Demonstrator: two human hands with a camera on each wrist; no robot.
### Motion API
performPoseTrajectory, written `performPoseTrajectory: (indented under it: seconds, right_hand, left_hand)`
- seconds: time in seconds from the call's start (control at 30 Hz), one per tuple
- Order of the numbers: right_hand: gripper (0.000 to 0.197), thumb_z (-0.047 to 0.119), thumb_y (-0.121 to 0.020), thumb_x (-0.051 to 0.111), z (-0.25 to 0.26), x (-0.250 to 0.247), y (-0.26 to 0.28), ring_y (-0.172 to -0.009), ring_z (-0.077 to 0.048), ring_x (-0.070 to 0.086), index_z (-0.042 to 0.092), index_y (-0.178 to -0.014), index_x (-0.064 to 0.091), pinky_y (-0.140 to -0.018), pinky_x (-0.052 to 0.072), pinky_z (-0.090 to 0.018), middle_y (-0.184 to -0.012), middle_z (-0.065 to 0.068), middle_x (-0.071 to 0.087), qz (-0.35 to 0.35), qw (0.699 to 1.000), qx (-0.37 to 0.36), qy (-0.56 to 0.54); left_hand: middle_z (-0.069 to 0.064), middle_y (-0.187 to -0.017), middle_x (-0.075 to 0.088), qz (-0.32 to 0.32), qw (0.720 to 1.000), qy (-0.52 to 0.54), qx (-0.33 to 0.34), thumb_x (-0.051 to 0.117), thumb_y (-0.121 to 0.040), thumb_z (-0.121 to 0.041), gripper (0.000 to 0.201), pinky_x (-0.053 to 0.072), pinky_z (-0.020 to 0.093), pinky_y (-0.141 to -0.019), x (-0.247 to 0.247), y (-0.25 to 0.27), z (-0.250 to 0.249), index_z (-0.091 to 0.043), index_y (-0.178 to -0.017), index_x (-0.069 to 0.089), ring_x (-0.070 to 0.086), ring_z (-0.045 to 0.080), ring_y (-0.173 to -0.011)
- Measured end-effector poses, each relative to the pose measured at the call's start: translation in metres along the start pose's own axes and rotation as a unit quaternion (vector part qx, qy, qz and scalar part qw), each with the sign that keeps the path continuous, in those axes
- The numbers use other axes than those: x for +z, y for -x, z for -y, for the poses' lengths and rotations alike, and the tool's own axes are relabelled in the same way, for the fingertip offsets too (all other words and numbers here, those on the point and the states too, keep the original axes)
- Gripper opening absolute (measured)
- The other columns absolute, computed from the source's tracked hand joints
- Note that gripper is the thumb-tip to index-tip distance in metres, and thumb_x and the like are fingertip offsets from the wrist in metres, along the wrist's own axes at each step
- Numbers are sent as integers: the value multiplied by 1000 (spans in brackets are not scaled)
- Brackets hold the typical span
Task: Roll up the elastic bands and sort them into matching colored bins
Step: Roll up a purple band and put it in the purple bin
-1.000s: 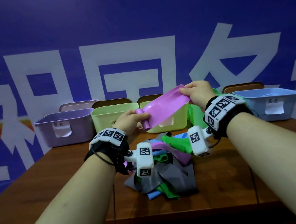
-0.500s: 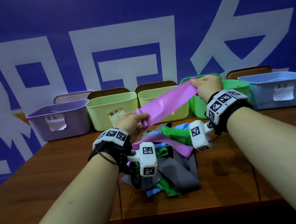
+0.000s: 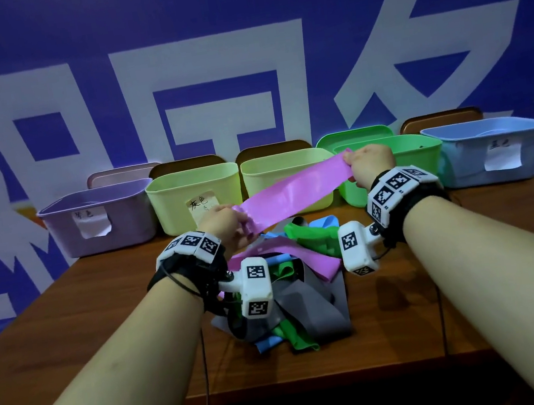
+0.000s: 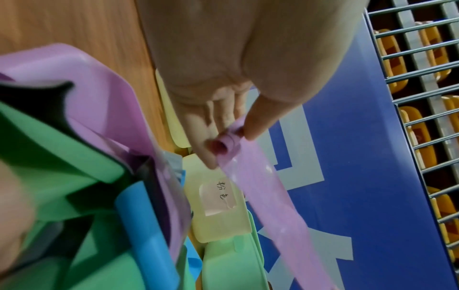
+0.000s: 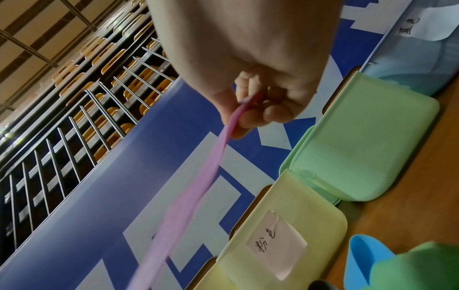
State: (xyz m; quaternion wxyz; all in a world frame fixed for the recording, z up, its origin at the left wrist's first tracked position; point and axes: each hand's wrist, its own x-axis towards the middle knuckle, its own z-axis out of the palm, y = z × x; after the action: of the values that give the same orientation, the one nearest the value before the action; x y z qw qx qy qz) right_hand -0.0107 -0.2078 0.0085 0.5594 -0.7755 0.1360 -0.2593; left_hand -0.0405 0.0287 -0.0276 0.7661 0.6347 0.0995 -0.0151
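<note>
The paper label (image 3: 203,205) on the left pale yellow-green plastic bin (image 3: 168,199) reads "灰色". On the pale yellow-green bin (image 5: 310,225) just right of it, a white paper label (image 5: 275,244) reads "粉色". Other bin labels are too blurred to read.

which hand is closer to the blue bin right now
Right. The right hand pinches the far end of the pink band in front of the green bin, next to the blue bin. The left hand holds the rolled end by the yellow bins, farther off.
</note>
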Motion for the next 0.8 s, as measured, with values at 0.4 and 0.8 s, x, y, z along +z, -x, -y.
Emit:
performPoseTrajectory:
  seconds: [0.4, 0.8]
  right_hand:
    - [30, 20, -91, 61, -20, -1, -6, -94, -37, 65, -9, -96, 68, -87, 52, -46, -97, -23, 69, -24, 999, -6, 48]
    - [31, 23, -97, 54, -35, -3, -20, -81, -20, 48, -2, -80, 60, -64, 37, -29, -68, -12, 47, -42, 981, 137, 130]
  left_hand:
    - [12, -88, 61, -47, 995, -46, 81, 78, -74, 2, 48, 46, 19, -39, -4, -8, 0, -12, -108, 46, 61, 12, -44]
    - [11, -107, 57, -89, 989, 40, 108, 31, -97, 4, 35, 49, 23, -45, -3, -4, -14, -18, -100, 58, 54, 19, -74]
